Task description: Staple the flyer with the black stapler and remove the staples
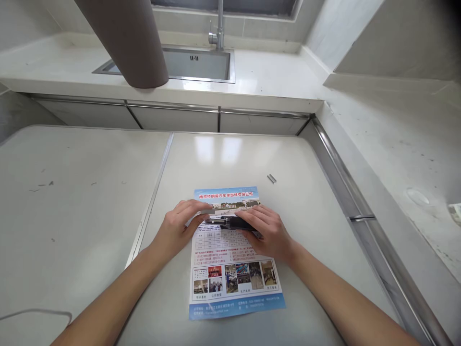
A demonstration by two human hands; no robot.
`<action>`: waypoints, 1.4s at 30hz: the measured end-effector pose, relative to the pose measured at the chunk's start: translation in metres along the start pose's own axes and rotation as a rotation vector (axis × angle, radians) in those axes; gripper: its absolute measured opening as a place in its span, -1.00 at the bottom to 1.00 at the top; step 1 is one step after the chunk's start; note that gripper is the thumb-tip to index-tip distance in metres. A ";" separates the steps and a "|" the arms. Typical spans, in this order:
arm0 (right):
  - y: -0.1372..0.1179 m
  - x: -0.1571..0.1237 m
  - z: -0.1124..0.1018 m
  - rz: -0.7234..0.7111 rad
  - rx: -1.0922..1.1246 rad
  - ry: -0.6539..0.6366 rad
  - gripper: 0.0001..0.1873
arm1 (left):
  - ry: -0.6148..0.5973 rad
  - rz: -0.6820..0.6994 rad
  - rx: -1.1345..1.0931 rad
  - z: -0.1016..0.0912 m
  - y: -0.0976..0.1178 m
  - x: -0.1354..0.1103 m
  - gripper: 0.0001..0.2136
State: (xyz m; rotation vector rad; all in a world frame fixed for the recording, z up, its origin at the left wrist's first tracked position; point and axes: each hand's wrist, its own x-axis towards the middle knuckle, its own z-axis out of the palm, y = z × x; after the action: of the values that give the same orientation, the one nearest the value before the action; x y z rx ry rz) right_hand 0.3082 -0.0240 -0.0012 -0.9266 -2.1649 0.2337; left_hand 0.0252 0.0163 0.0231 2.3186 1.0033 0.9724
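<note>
A black stapler lies across a printed flyer, its metal end pointing left. My right hand is closed round the stapler's black body, thumb below and fingers on top. At the metal end, my left hand has its thumb and forefinger close together. A small grey piece, which looks like a strip of staples, shows between these fingertips, mostly hidden. The left thumb reaches the stapler's metal tip. Beyond the flyer, two short strips of staples lie side by side on the white table.
A metal strip divides the tabletop on the left. Behind the table stands a counter with a sink and a faucet. A brown pipe slants down at the upper left. A grey cord lies at lower left.
</note>
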 end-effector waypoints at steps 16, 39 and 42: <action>0.000 0.001 -0.001 0.023 0.015 -0.031 -0.62 | -0.264 0.105 0.017 0.011 -0.004 0.000 -0.83; 0.002 0.001 -0.003 0.017 0.023 -0.002 -0.59 | -0.268 0.244 0.090 -0.002 -0.010 0.001 -0.70; 0.005 0.002 -0.008 0.027 0.062 0.026 -0.57 | -0.268 0.251 0.058 -0.009 -0.013 0.002 -0.69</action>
State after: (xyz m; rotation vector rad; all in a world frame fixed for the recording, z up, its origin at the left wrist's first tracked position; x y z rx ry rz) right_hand 0.3162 -0.0199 0.0033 -0.9195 -2.1107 0.2982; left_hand 0.0134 0.0272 0.0222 2.5822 0.6535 0.7014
